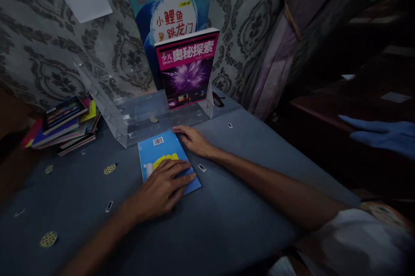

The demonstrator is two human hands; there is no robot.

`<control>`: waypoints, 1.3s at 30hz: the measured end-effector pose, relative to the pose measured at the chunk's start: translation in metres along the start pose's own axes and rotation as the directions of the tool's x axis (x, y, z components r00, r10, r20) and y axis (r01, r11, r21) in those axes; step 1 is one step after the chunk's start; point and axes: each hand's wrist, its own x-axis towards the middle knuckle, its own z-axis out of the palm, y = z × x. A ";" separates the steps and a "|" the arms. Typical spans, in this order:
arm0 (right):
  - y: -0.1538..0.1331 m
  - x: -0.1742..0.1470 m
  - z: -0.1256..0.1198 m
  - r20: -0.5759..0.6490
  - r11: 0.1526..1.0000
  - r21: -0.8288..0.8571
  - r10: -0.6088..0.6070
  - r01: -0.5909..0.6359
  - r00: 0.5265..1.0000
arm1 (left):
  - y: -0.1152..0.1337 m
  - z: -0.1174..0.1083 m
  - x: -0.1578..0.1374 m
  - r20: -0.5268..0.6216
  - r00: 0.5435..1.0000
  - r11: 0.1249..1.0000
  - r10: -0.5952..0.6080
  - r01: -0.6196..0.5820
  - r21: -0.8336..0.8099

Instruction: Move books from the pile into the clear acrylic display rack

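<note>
A blue book [164, 141] lies on the table, showing a barcode and a yellow patch. My left hand [168, 183] rests palm down across its lower part, fingers stretched out and a little apart. At the book's upper right corner, my right hand [194, 141] touches the edge with its fingers extended; its palm side is hidden. Just beyond stands a clear plastic rack [142, 127]. A purple-and-pink book [188, 73] is upright in the rack's right part, and a taller blue book [139, 12] with Chinese characters stands behind it.
At the left, several books [63, 125] form an uneven stack. The grey-blue table [236, 207] has a right edge, with a gathered curtain [275, 64] beyond it. Dark glasses [218, 99] lie near the rack. Patterned wallpaper [42, 60] covers the back, and a blue glove-like shape [382, 135] is far right.
</note>
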 end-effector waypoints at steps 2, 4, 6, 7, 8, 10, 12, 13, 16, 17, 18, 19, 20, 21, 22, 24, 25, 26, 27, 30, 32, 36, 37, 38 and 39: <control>0.000 0.000 0.000 0.004 1.000 0.006 0.000 0.000 1.000 | 0.005 -0.001 -0.001 0.011 1.000 1.000 0.002 -0.002 -0.013; -0.001 -0.001 0.000 0.008 1.000 0.006 -0.006 0.006 1.000 | 0.006 -0.001 -0.002 0.010 1.000 1.000 -0.004 0.004 -0.022; -0.003 -0.003 -0.001 0.001 1.000 -0.016 -0.012 0.012 1.000 | 0.005 -0.001 -0.003 0.000 1.000 1.000 -0.004 0.004 -0.025; -0.004 -0.004 -0.001 -0.007 0.999 -0.031 -0.014 0.014 1.000 | 0.003 -0.001 -0.003 -0.012 1.000 1.000 -0.010 0.010 -0.017; -0.006 -0.005 -0.002 -0.018 0.999 -0.046 -0.017 0.016 1.000 | 0.000 -0.001 -0.005 -0.035 0.999 1.000 -0.024 0.024 0.001; -0.010 -0.008 -0.002 -0.036 0.998 -0.067 -0.022 0.020 0.999 | -0.009 -0.003 -0.008 -0.109 0.988 0.989 -0.109 0.118 0.084; -0.016 -0.012 -0.003 -0.044 0.996 -0.086 -0.022 0.018 0.999 | -0.019 -0.006 -0.012 -0.183 0.949 0.933 -0.258 0.294 0.210; -0.020 -0.014 -0.003 -0.047 0.994 -0.108 -0.021 0.016 0.999 | -0.024 -0.007 -0.015 -0.207 0.919 0.885 -0.336 0.383 0.266; -0.030 -0.020 -0.001 -0.051 0.980 -0.197 -0.021 0.010 0.998 | -0.034 -0.009 -0.020 -0.217 0.838 0.766 -0.502 0.546 0.339; -0.033 -0.021 0.000 -0.049 0.975 -0.221 -0.019 0.008 0.999 | -0.035 -0.009 -0.022 -0.214 0.822 0.751 -0.528 0.569 0.334; -0.036 -0.024 0.001 -0.045 0.971 -0.239 -0.016 0.005 0.999 | -0.036 -0.008 -0.022 -0.213 0.811 0.743 -0.545 0.585 0.324; -0.038 -0.026 0.002 -0.043 0.968 -0.250 -0.012 0.001 0.999 | -0.036 -0.007 -0.022 -0.215 0.803 0.740 -0.555 0.595 0.312; -0.040 -0.028 0.003 -0.040 0.967 -0.256 -0.008 -0.003 0.999 | -0.035 -0.006 -0.022 -0.218 0.798 0.740 -0.562 0.602 0.300; -0.042 -0.030 0.003 -0.037 0.966 -0.258 -0.003 -0.006 0.999 | -0.035 -0.005 -0.022 -0.221 0.795 0.742 -0.565 0.607 0.287; -0.044 -0.032 0.004 -0.033 0.966 -0.257 0.000 -0.009 0.999 | -0.035 -0.004 -0.022 -0.225 0.794 0.746 -0.565 0.608 0.273; -0.047 -0.037 0.004 -0.025 0.968 -0.250 0.003 -0.009 1.000 | -0.034 -0.002 -0.021 -0.236 0.800 0.761 -0.552 0.599 0.248; -0.048 -0.039 0.003 -0.021 0.969 -0.246 0.002 -0.007 1.000 | -0.034 -0.001 -0.021 -0.247 0.804 0.771 -0.541 0.591 0.237; -0.048 -0.040 0.002 -0.023 0.970 -0.242 -0.001 -0.005 1.000 | -0.034 0.001 -0.020 -0.261 0.810 0.781 -0.526 0.581 0.229; -0.047 -0.042 0.001 -0.030 0.971 -0.238 -0.003 -0.004 1.000 | -0.034 0.003 -0.020 -0.278 0.815 0.792 -0.508 0.569 0.221; -0.043 -0.044 -0.005 -0.075 0.971 -0.240 0.000 -0.018 0.997 | -0.035 0.011 -0.016 -0.328 0.828 0.823 -0.456 0.532 0.200; -0.038 -0.044 -0.010 -0.111 0.968 -0.246 0.016 -0.043 0.994 | -0.035 0.015 -0.012 -0.339 0.830 0.833 -0.443 0.520 0.187; -0.029 -0.040 -0.019 -0.149 0.971 -0.218 0.070 -0.101 0.986 | -0.033 0.016 -0.001 -0.310 0.833 0.838 -0.459 0.522 0.161; -0.028 -0.038 -0.020 -0.149 0.973 -0.204 0.083 -0.113 0.985 | -0.033 0.015 0.002 -0.302 0.831 0.837 -0.466 0.525 0.154; -0.026 -0.037 -0.021 -0.147 0.974 -0.191 0.091 -0.119 0.985 | -0.032 0.014 0.004 -0.297 0.829 0.835 -0.474 0.530 0.149; -0.025 -0.036 -0.022 -0.146 0.976 -0.181 0.094 -0.120 0.985 | -0.032 0.013 0.006 -0.296 0.827 0.832 -0.478 0.534 0.147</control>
